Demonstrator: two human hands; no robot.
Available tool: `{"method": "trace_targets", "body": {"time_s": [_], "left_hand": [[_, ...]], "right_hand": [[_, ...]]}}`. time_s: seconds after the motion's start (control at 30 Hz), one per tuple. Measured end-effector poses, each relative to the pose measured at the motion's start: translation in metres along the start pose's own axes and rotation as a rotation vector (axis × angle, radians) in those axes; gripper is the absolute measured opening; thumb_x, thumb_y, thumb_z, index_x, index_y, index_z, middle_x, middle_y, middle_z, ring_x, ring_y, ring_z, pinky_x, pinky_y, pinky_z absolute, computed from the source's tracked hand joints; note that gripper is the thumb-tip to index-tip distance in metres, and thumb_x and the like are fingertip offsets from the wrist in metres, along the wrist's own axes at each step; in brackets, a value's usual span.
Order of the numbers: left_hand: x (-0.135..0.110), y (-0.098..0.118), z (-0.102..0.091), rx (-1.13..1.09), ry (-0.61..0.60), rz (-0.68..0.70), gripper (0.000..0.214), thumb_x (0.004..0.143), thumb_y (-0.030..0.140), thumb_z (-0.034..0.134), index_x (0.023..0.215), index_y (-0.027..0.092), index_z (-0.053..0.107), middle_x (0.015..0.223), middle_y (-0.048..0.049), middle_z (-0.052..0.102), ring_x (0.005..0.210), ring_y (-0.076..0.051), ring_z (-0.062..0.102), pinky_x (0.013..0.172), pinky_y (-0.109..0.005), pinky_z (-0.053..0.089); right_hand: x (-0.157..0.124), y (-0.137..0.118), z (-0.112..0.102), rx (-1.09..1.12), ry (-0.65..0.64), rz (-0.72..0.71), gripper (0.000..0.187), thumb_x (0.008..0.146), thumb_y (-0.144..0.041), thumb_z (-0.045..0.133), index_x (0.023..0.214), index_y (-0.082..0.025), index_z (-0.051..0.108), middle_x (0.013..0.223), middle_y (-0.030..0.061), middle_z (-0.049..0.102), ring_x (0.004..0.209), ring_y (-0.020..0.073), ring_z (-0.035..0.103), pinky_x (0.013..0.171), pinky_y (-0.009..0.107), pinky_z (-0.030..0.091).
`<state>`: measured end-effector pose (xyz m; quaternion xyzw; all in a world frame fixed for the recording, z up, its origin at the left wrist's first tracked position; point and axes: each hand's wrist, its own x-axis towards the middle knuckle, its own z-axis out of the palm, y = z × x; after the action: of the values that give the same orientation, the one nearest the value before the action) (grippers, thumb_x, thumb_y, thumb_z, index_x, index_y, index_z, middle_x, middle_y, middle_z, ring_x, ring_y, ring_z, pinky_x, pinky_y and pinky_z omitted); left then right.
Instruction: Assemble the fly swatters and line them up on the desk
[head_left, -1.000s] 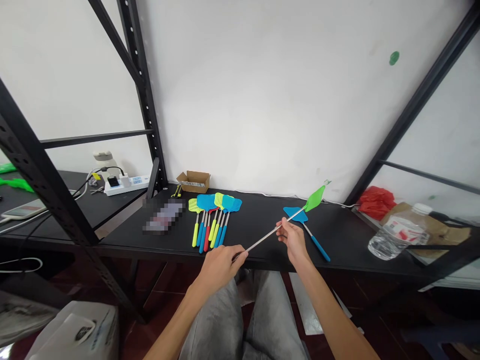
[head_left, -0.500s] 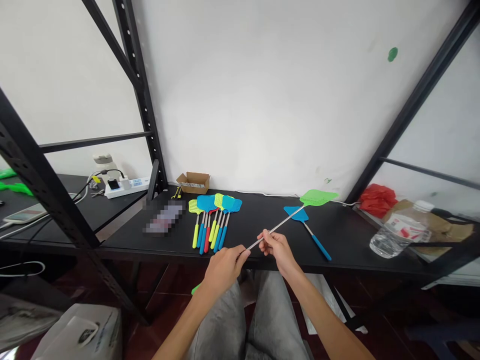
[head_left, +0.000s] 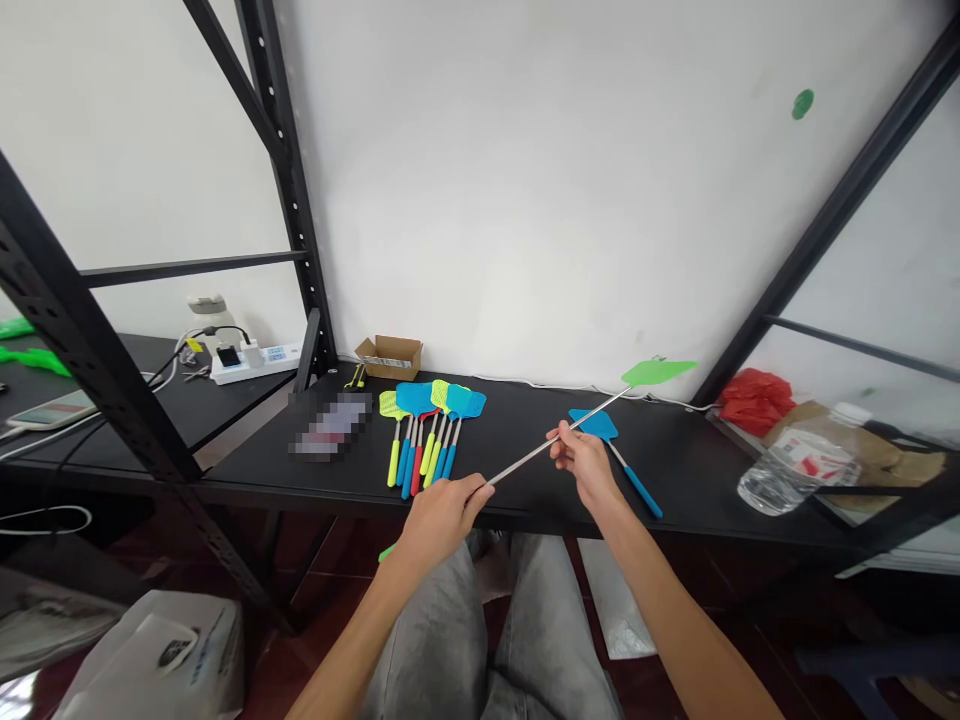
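A green fly swatter [head_left: 658,373] with a long metal rod slants up to the right over the front of the black table. My left hand [head_left: 444,515] is closed around its lower end, and a bit of green handle shows below the wrist. Farther up, my right hand [head_left: 581,462] pinches the rod between thumb and fingers. Behind the rod, a blue fly swatter [head_left: 637,482] lies on the table, its handle pointing to the front right. Left of my hands, several fly swatters [head_left: 427,445] in yellow, blue and red lie side by side, heads toward the wall.
On the black table [head_left: 517,400], a small open cardboard box [head_left: 391,356] stands against the wall. A water bottle [head_left: 802,462] and a red plastic bag [head_left: 756,400] lie at right. Black rack posts [head_left: 296,200] rise on both sides. A power strip [head_left: 259,365] sits at left.
My right hand has slid up and to the right along the rod, away from my left hand. The green head has moved right, and more rod shows between my hands.
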<state>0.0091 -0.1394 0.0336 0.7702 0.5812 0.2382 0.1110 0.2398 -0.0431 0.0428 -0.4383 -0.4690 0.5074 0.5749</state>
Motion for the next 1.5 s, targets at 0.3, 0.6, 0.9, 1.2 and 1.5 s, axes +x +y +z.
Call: {"method": "trace_targets", "body": {"time_s": [0.3,0.6,0.9,1.2,1.5], "left_hand": [[-0.004,-0.013,-0.015,-0.042,-0.044,0.032,0.043,0.1,0.048,0.027,0.076,0.023,0.053,0.059,0.0016,0.044,0.055,-0.015,0.045,0.052,-0.026,0.02],[-0.006,-0.011,-0.017,-0.014,-0.019,0.04,0.041,0.1,0.047,0.029,0.075,0.023,0.053,0.059,0.0016,0.045,0.057,-0.016,0.047,0.054,-0.027,0.022],[-0.004,-0.002,-0.004,-0.034,-0.051,0.033,0.042,0.1,0.047,0.029,0.081,0.022,0.058,0.066,-0.0003,0.057,0.062,-0.017,0.053,0.056,-0.026,0.025],[-0.002,-0.018,-0.013,-0.088,-0.114,0.015,0.046,0.099,0.05,0.029,0.08,0.022,0.061,0.068,-0.001,0.061,0.066,-0.017,0.057,0.06,-0.025,0.029],[-0.005,-0.046,-0.029,-0.193,-0.196,0.059,0.048,0.097,0.054,0.032,0.072,0.02,0.055,0.068,0.0004,0.058,0.064,-0.016,0.05,0.059,-0.025,0.029]], "right_hand": [[0.027,-0.016,-0.033,0.027,0.161,-0.033,0.044,0.062,-0.057,0.08,0.071,-0.015,0.07,0.057,0.0015,0.057,0.056,0.014,0.054,0.047,0.024,0.04],[0.006,-0.009,-0.021,0.082,0.086,-0.035,0.043,0.067,-0.058,0.077,0.082,-0.018,0.071,0.058,-0.0006,0.056,0.054,0.0119,0.053,0.046,0.023,0.04],[-0.032,0.025,0.024,0.044,-0.158,0.09,0.049,0.072,-0.064,0.07,0.078,-0.016,0.07,0.061,0.0024,0.06,0.054,0.0124,0.054,0.046,0.022,0.039],[-0.011,0.018,0.005,0.062,-0.021,0.096,0.042,0.066,-0.056,0.078,0.073,-0.015,0.072,0.059,0.0014,0.057,0.055,0.012,0.051,0.046,0.023,0.037],[0.015,0.01,-0.021,0.087,0.068,0.085,0.043,0.06,-0.057,0.082,0.072,-0.017,0.071,0.06,-0.0016,0.05,0.058,0.0109,0.049,0.047,0.022,0.039]]}}
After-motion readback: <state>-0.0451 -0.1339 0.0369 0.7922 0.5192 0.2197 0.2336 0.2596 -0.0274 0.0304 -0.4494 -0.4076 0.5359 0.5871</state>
